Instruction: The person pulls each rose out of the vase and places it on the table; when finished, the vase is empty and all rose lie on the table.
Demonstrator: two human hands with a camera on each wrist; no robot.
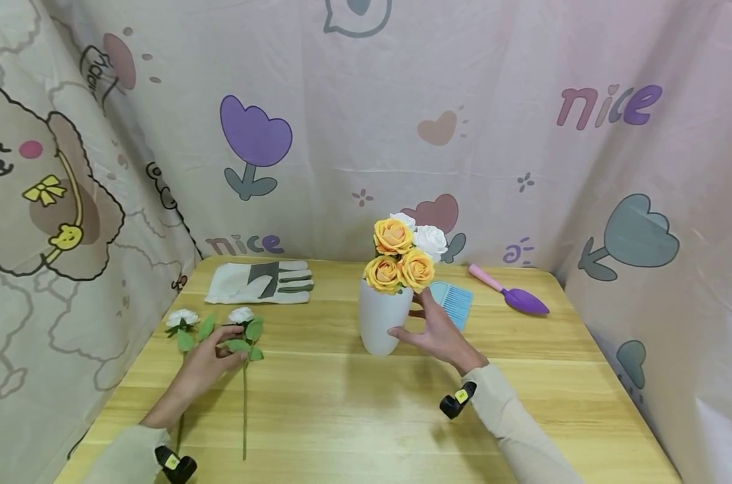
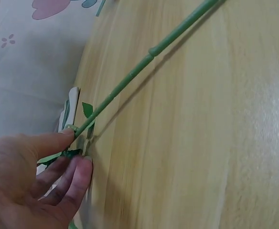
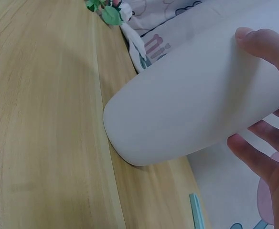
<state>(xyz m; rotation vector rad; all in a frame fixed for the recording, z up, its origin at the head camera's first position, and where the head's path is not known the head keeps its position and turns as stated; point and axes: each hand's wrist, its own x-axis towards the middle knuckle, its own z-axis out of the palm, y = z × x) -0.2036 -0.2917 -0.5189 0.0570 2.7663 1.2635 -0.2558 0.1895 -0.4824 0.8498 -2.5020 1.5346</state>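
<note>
A white artificial rose (image 1: 241, 315) with green leaves lies at the left of the table, and my left hand (image 1: 211, 355) pinches its green stem (image 2: 125, 86) near the leaves. A second white rose (image 1: 183, 318) is just left of that hand, its stem partly hidden by the wrist. Near the middle stands a white vase (image 1: 379, 323), upright, with several yellow roses (image 1: 393, 236) and white roses (image 1: 430, 240) in it. My right hand (image 1: 439, 336) grips the vase from its right side; in the right wrist view the thumb and fingers lie on opposite sides of the vase (image 3: 187, 100).
White-and-grey gloves (image 1: 238, 282) lie at the back left of the wooden table (image 1: 317, 417). Behind the right hand is a blue comb-like piece (image 1: 458, 306). A purple trowel with a pink handle (image 1: 523, 300) lies at the back right. Printed curtains (image 1: 353, 134) surround the table.
</note>
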